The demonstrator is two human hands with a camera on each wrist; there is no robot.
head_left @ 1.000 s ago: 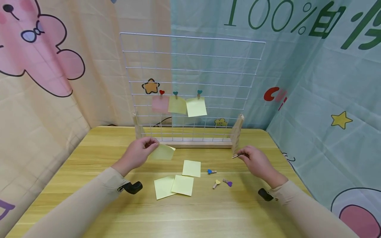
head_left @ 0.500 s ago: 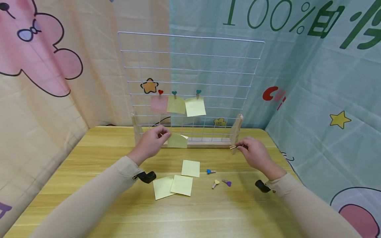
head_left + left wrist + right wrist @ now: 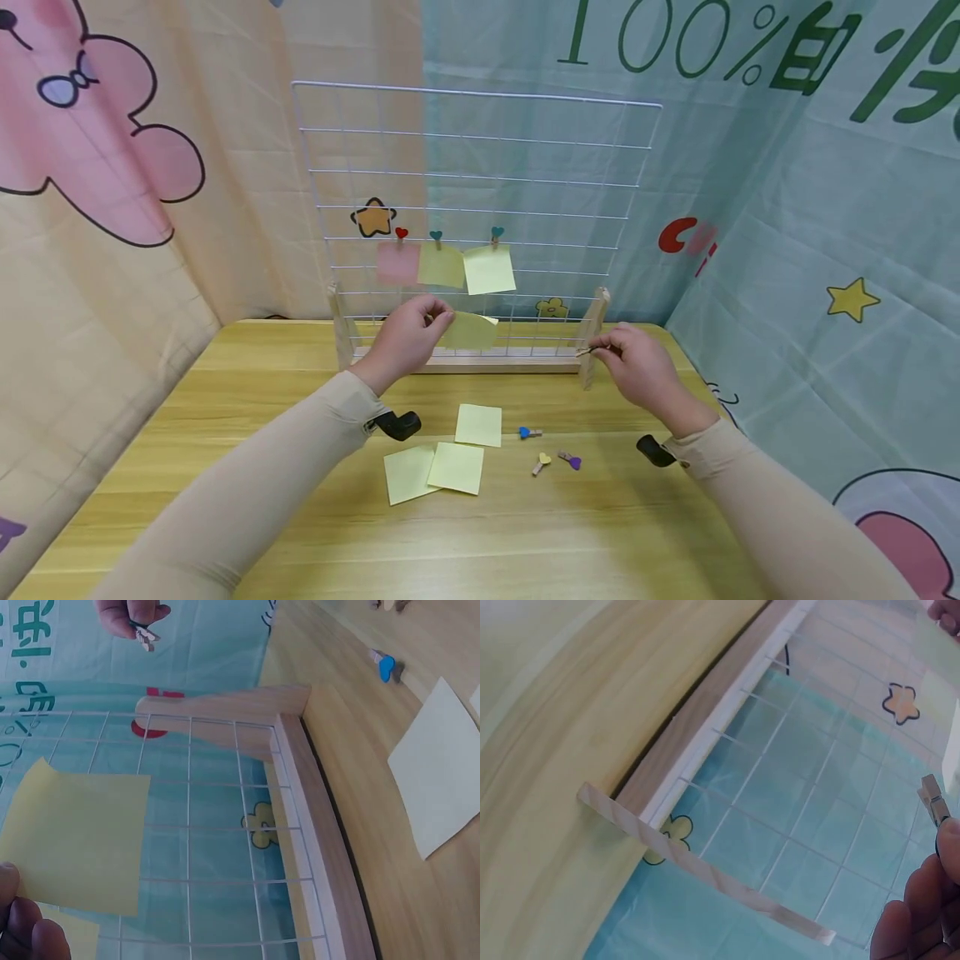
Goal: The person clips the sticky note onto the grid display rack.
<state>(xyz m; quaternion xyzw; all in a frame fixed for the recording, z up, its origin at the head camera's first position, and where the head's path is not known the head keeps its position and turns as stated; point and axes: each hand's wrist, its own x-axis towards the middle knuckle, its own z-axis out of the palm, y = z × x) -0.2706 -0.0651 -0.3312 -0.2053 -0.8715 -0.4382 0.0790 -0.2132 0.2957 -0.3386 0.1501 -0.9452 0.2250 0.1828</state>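
Observation:
A yellow sticky note (image 3: 471, 332) is pinched at its left edge by my left hand (image 3: 408, 337), in front of the lower part of the white wire grid (image 3: 480, 177). The left wrist view shows the same sticky note (image 3: 82, 840) held flat toward the wires, one corner curling. Near the grid's right wooden foot (image 3: 592, 333), my right hand (image 3: 637, 367) pinches a small wooden clothespin (image 3: 934, 799) by one end, its tip pointing away from the fingers. On the grid hang a pink note (image 3: 397, 263), a yellow note (image 3: 441, 266) and a paler note (image 3: 490, 270), each under a heart clothespin.
Three pale yellow notes lie on the wooden table (image 3: 315, 517), including a single note (image 3: 478, 425) and an overlapping note (image 3: 456, 468). Right of them lie a blue heart clothespin (image 3: 528, 433), a yellow one (image 3: 542, 464) and a purple one (image 3: 572, 461). Printed curtains surround the table.
My left hand has carried the sticky note up and to the right, from over the table to in front of the grid. My right hand has risen with the clothespin.

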